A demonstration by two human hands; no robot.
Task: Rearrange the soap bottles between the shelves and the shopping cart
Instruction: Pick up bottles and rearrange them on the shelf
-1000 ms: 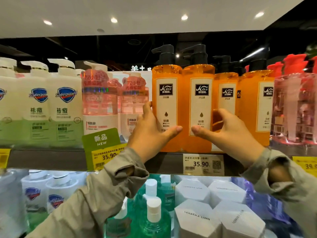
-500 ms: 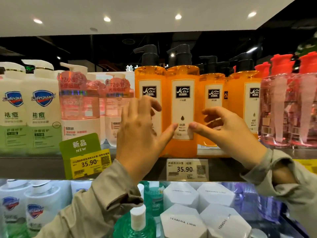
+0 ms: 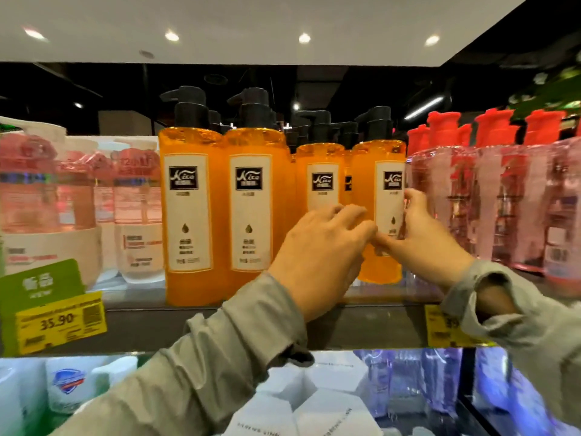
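Back from the front edge of the shelf (image 3: 377,325), an upright orange bottle (image 3: 369,171) is clasped sideways, left hand (image 3: 320,256) at its left, right hand (image 3: 423,239) at its right.

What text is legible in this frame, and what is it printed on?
"35.90": yellow price tag, on the shelf edge at left.
"Nico": black logo on the orange bottles; the lettering is stylised and the first letter is uncertain.
Green tag: too blurred to read.
Pink bottles and white boxes: print too blurred to read.
Right price tag: blurred and partly hidden by a sleeve.
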